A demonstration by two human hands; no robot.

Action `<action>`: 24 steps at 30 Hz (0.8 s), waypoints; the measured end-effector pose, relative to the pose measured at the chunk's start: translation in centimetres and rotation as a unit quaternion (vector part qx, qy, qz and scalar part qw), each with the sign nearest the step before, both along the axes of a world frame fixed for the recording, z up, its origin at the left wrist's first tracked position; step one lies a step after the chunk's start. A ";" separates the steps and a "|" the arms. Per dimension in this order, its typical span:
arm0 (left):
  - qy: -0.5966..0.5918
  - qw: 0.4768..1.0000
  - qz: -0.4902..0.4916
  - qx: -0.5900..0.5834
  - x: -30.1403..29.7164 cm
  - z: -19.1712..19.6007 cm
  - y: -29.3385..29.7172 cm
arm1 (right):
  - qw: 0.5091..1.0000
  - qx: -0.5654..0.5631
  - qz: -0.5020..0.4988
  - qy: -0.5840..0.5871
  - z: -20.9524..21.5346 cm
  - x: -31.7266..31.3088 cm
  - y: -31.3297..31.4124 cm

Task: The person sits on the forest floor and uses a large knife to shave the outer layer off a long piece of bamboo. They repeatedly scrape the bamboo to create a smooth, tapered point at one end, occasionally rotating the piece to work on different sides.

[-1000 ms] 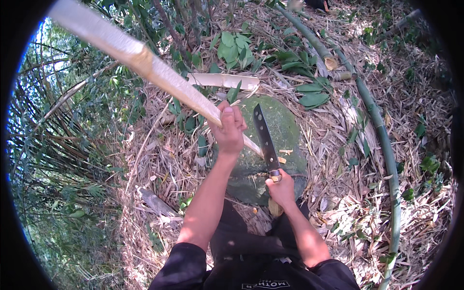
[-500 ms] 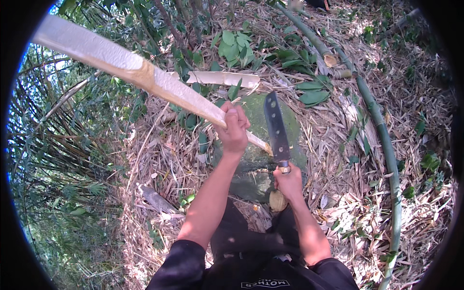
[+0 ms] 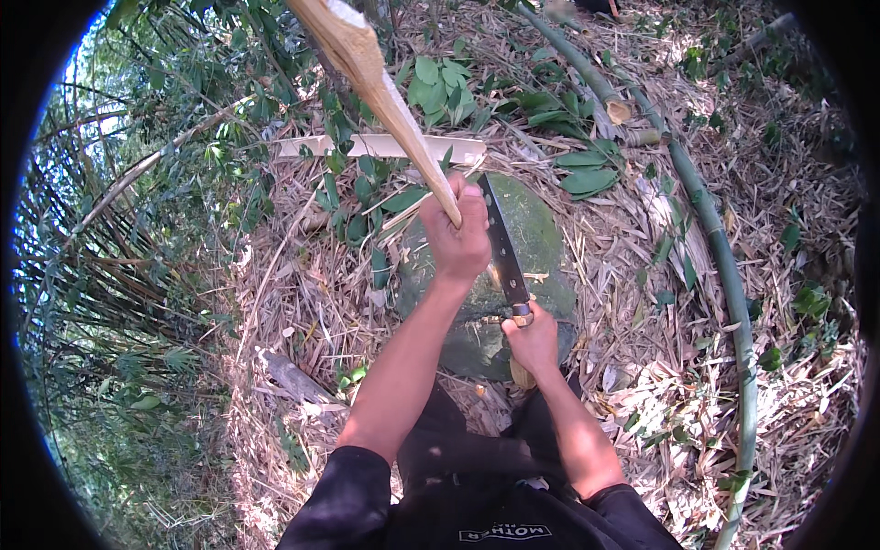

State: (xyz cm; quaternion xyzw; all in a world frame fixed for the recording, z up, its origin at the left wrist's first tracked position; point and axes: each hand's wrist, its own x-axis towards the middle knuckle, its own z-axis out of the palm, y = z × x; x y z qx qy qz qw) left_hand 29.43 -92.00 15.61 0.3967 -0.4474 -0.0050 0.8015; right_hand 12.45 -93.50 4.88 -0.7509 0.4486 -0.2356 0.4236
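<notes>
My left hand (image 3: 458, 234) is wrapped round a long pale split bamboo strip (image 3: 396, 105), which slants up and to the left past the top of the view. Its lower end is hidden behind the hand. In my right hand (image 3: 533, 341) is the handle of a machete with a dark, holed blade (image 3: 501, 243). The blade points away from me and lies close beside my left hand, near the strip; whether they touch is hidden. Both hands are over a mossy flat-topped stone (image 3: 541, 220) in front of my legs.
Another pale split bamboo piece (image 3: 403, 147) lies beyond the stone. A long green bamboo pole (image 3: 720, 243) curves along the right, with a cut pole end (image 3: 617, 112) near it. Dry leaf litter (image 3: 660, 403) covers the ground, and bamboo clumps (image 3: 110, 293) stand at left.
The bamboo strip has swung more upright and turned, its lower end lifting off the stone. My left hand moved slightly right; the machete shifted left, its blade turned and now next to that hand.
</notes>
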 end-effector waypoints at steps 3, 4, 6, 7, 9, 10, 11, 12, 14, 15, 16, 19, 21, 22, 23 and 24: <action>-0.076 0.996 0.041 0.020 0.4 0.2 -0.2 | 1.000 0.002 0.017 0.016 -1.9 0.6 0.4; -0.068 0.996 0.045 0.033 0.5 0.2 -0.4 | 1.000 -0.004 0.020 0.014 -2.6 1.0 0.5; -0.053 0.995 0.054 0.060 1.1 0.1 -0.4 | 1.000 0.004 0.025 0.002 -2.6 1.1 0.5; -0.069 0.992 0.069 0.074 1.8 -0.2 -0.2 | 0.999 0.017 0.027 -0.005 -1.9 1.0 0.4; -0.033 0.997 0.042 0.052 2.6 0.0 0.2 | 0.998 -0.022 0.016 -0.052 1.6 0.6 0.8; -0.012 0.999 0.027 0.044 2.6 0.2 0.6 | 0.993 -0.009 0.000 -0.117 3.0 0.6 0.9; 0.001 0.999 0.026 0.029 2.8 0.6 0.8 | 0.983 -0.001 -0.017 -0.182 4.2 0.8 0.8; 0.024 0.999 0.019 0.020 3.2 0.6 1.1 | 0.968 0.005 -0.033 -0.249 4.8 1.2 0.5; 0.067 0.998 0.008 0.003 4.1 0.4 1.8 | 0.959 -0.016 -0.058 -0.277 4.8 2.5 0.5; 0.078 0.997 -0.004 -0.009 4.2 0.3 1.9 | 0.954 -0.028 -0.072 -0.289 4.5 2.9 0.6; 0.088 0.996 0.002 0.000 4.0 0.3 2.0 | 0.984 -0.057 -0.022 -0.166 2.6 3.3 0.3; 0.101 0.995 -0.008 -0.002 4.0 1.3 2.1 | 0.996 -0.062 0.039 0.043 -4.3 3.9 0.1; 0.106 0.994 -0.029 -0.009 4.3 0.4 3.1 | 0.998 0.014 0.064 0.009 -3.6 3.8 -0.1; 0.103 0.994 -0.026 -0.021 3.9 0.8 3.6 | 0.998 0.024 0.066 0.007 -2.5 3.4 0.3; 0.101 0.994 -0.024 -0.034 3.4 1.4 3.9 | 0.997 0.034 0.067 0.006 -0.9 3.3 0.5; 0.100 0.993 -0.026 -0.052 3.0 1.9 3.8 | 0.997 0.037 0.064 0.006 0.1 2.9 0.4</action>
